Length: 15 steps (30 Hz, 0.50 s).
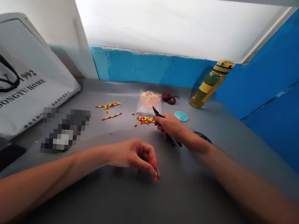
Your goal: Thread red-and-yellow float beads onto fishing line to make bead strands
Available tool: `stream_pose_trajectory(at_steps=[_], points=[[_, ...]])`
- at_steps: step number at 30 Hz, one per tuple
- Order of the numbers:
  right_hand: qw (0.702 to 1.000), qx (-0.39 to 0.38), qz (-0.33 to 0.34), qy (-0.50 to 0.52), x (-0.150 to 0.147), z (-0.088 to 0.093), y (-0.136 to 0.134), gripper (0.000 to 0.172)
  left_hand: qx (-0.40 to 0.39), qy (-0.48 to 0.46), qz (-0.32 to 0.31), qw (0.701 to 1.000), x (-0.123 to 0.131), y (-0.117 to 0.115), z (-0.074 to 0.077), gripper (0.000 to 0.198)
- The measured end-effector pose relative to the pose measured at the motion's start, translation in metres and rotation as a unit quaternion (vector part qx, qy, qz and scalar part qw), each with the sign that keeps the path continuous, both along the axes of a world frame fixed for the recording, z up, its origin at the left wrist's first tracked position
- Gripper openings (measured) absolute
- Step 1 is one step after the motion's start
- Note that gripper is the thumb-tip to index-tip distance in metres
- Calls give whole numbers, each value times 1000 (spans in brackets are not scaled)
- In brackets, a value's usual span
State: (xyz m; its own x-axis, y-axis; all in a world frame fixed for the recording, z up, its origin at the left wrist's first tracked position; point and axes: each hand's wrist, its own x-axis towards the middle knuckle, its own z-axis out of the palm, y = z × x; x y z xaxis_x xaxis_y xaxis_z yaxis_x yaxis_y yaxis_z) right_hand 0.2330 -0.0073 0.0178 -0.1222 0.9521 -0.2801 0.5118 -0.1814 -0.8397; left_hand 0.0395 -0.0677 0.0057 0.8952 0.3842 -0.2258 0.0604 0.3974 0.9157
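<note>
My left hand [135,155] rests on the grey table [122,196], its fingertips pinching a short string of red-and-yellow float beads [155,176]. My right hand [170,125] grips black tweezers [157,112], their tips pointing up and left. Just beyond those tips lies a loose pile of the same beads [145,120]. Behind it is a clear plastic bag of beads [149,101]. Further left, beads lie in short lines [108,106] and another line [112,116]. My right hand's knuckles are nearest the pile, not visibly touching it.
A coil of dark red cord [171,99] and a small teal disc [181,116] lie near my right hand. A yellow-green bottle [210,84] lies against the blue wall [147,68]. A grey tote bag [20,77] and a pixelated object [64,130] sit at left.
</note>
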Motion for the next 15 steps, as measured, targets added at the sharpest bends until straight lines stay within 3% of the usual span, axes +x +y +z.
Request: stream_pose_trajectory(at_steps=[15], points=[[1000, -1, -22, -6, 1, -1, 2, 27, 6, 6, -2, 1000, 0, 1, 0, 19]])
